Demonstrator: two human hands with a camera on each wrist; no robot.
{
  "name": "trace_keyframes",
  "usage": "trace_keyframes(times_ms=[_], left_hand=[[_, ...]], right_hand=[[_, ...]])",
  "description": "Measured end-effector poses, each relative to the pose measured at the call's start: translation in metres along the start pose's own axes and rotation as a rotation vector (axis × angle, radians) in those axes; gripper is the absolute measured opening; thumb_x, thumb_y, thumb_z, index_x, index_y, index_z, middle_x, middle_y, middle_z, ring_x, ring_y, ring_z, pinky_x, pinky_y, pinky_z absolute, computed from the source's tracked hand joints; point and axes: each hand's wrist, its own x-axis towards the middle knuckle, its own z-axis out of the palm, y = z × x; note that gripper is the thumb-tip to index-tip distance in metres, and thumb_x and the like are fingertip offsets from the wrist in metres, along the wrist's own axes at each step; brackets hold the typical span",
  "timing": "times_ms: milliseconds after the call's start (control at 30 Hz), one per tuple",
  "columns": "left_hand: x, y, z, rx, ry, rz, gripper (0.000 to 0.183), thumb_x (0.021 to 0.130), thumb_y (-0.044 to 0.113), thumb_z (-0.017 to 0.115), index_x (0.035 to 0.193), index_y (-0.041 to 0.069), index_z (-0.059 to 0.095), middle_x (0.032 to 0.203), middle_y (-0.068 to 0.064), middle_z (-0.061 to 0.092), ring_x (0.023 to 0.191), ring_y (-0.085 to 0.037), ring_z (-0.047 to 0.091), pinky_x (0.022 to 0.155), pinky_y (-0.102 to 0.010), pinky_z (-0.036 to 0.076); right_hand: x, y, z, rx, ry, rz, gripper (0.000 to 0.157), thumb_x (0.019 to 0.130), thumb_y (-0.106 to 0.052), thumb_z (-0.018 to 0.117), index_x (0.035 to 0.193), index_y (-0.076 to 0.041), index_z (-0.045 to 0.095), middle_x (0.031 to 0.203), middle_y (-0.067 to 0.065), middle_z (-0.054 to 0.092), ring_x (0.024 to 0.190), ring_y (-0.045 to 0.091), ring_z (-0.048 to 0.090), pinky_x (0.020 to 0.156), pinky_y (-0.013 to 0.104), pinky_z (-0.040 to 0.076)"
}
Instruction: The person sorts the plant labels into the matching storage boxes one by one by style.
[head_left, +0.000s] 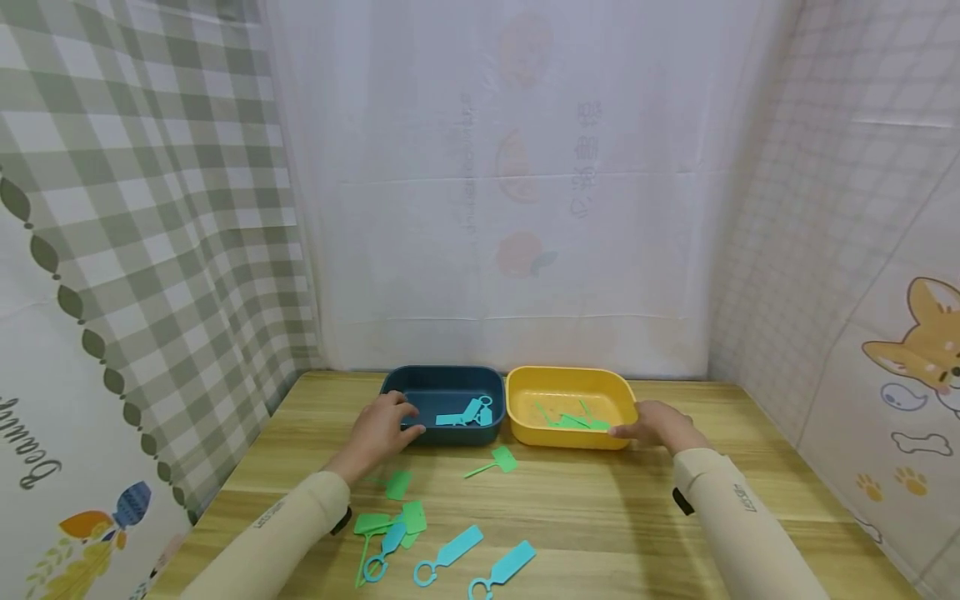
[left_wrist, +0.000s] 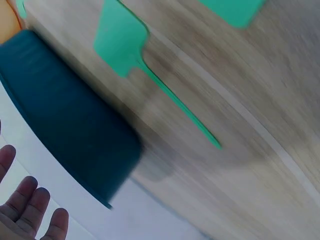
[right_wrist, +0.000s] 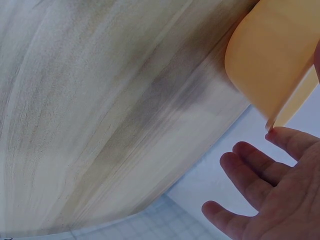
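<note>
In the head view my left hand (head_left: 381,427) is at the left end of a dark blue bin (head_left: 442,438), fingers spread and loose, holding nothing. Several blue loop tags (head_left: 471,412) lie in that bin. My right hand (head_left: 660,423) is at the right end of a yellow bin (head_left: 567,439) containing several green tags (head_left: 576,422) with thin stems. In the right wrist view, a fairly straight fingertip (right_wrist: 278,135) touches the yellow rim while the other fingers stand apart. The left wrist view shows the left fingers (left_wrist: 35,210) beside the dark bin's rim.
A loose green tag (head_left: 506,459) lies in front of the bins. More green tags (head_left: 413,517) are piled near the left forearm, with a blue loop tag (head_left: 393,537) on them. Two further blue tags (head_left: 459,547) lie closer in. Curtains (head_left: 510,275) hang behind and at both sides.
</note>
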Motion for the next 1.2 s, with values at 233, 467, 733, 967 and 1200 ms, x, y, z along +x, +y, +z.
trace_keyframes(times_ms=[233,467,733,967,1200], left_hand=[[-0.003,0.019,0.006,0.014,-0.046,0.093,0.028,0.088,0.033,0.077,0.105,0.011,0.075,0.115,-0.009,0.062,0.104,-0.03,0.058,0.086,-0.049,0.049],[-0.006,0.033,0.014,0.017,-0.038,0.174,0.026,0.085,0.032,0.08,0.1,0.012,0.076,0.11,-0.007,0.062,0.096,-0.027,0.059,0.079,-0.046,0.051],[-0.009,0.052,0.022,0.065,-0.085,0.245,0.025,0.084,0.036,0.08,0.097,0.015,0.078,0.1,-0.001,0.061,0.087,-0.02,0.059,0.071,-0.036,0.052],[-0.002,0.064,0.04,0.149,-0.227,0.209,0.025,0.084,0.037,0.079,0.1,0.018,0.078,0.093,0.003,0.056,0.084,-0.016,0.054,0.067,-0.031,0.047],[-0.002,0.075,0.057,0.271,-0.25,0.212,0.02,0.082,0.038,0.079,0.08,0.019,0.073,0.082,0.002,0.051,0.078,-0.018,0.051,0.06,-0.032,0.042]], right_hand=[[0.002,0.002,0.001,-0.004,0.0,0.002,0.065,0.09,-0.053,0.067,0.119,0.005,0.06,0.122,0.03,0.06,0.111,0.047,0.056,0.087,0.066,0.044],[0.002,0.003,0.002,-0.005,0.004,-0.007,0.064,0.09,-0.053,0.068,0.118,0.004,0.061,0.12,0.029,0.061,0.109,0.045,0.057,0.087,0.064,0.045],[0.002,0.002,0.001,0.004,0.008,-0.006,0.063,0.089,-0.053,0.069,0.117,0.002,0.061,0.118,0.027,0.062,0.107,0.043,0.058,0.086,0.064,0.045],[0.001,0.002,0.001,0.002,0.008,-0.001,0.065,0.089,-0.053,0.068,0.12,0.004,0.06,0.121,0.029,0.06,0.109,0.046,0.057,0.086,0.065,0.045],[0.002,0.003,0.003,0.01,0.011,-0.012,0.056,0.09,-0.051,0.068,0.114,-0.001,0.061,0.118,0.025,0.062,0.107,0.042,0.058,0.086,0.063,0.046]])
